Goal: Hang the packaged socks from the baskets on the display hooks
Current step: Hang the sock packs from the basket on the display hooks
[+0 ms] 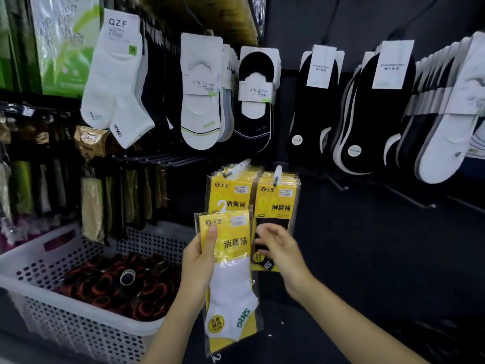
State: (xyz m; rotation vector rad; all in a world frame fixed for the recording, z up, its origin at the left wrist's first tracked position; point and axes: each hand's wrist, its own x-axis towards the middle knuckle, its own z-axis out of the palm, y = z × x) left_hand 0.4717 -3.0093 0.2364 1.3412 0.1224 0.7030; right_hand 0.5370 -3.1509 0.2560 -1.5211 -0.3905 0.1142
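A yellow sock pack (232, 285) of white socks is held upright in the left grip (199, 256), thumb curled on its front and its hanger overlapping the lower edge of the left hanging stack (227, 193). The right grip (278, 245), fingers loosely spread and empty, is seen against the right hanging stack (278, 198). Both stacks are hung edge to edge. A white basket (65, 319) is set near left. Open dark panel (367, 245) is left to the right.

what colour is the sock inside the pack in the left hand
White sock, green lettering, in the yellow pack; head view.
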